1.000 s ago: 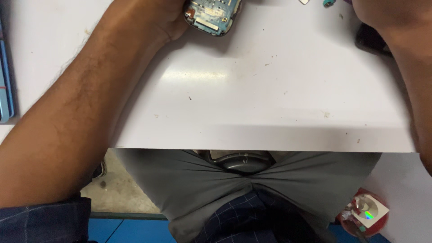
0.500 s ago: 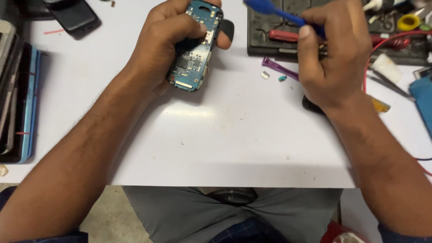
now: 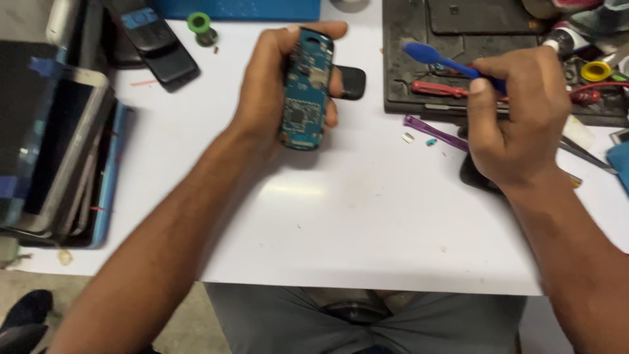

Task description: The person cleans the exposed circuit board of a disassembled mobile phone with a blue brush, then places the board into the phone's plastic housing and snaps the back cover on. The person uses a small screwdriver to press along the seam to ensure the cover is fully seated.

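Two hands: both at work above the far half of the white table, well apart from each other.
Left hand: closed around a small phone board, fingers wrapped behind it, thumb along its near side.
Phone board: blue-green circuit side facing up, held upright on its long axis just above the table, near the middle of the far edge.
Right hand: clamped on a blue pry tool, flat tip pointing left toward the board but apart from it.
Far right corner: dark work mat with a red-handled screwdriver on it; a purple pry stick lies just off its near edge.
Left edge: stack of tablets and phones; a black phone lies near the far left corner.
Risk 1: the tip may slip off an edge and gouge components, caused by pressing while the board is gripped only in the hand.
Risk 2: the small loose parts beside the purple stick may be swept off, caused by the right wrist passing over them.
Change from earlier frames: the board now stands more nearly straight, where half a second before it leaned; the hands sit lower in view.
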